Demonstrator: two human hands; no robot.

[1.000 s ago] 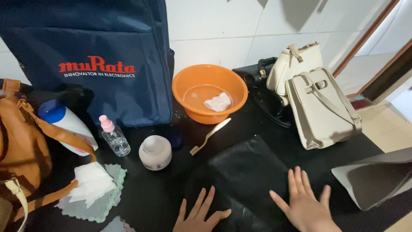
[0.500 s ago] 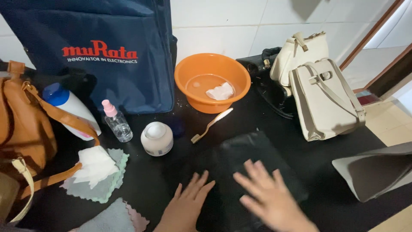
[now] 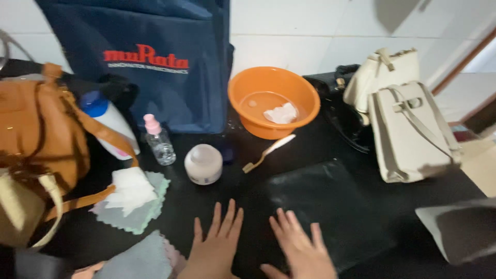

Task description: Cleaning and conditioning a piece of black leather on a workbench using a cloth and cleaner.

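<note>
My left hand (image 3: 214, 243) lies flat on the black tabletop with fingers spread, holding nothing. My right hand (image 3: 299, 248) is beside it, fingers spread, resting on the near left edge of a flat black sheet (image 3: 330, 206). A white jar (image 3: 203, 164) stands just beyond my left hand. A small brush with a tan handle (image 3: 268, 152) lies between the jar and an orange basin (image 3: 274, 101) that holds water and a white wad.
A navy bag (image 3: 150, 62) stands at the back. A tan bag (image 3: 41, 139), a white bottle (image 3: 111, 124), a small spray bottle (image 3: 159, 142) and cloths (image 3: 132, 199) are at left. Two cream bags (image 3: 408, 124) and a grey piece (image 3: 460, 232) are at right.
My right hand has slid left across the black sheet, from its right side to its left edge. My left hand has shifted slightly left. The view has panned left.
</note>
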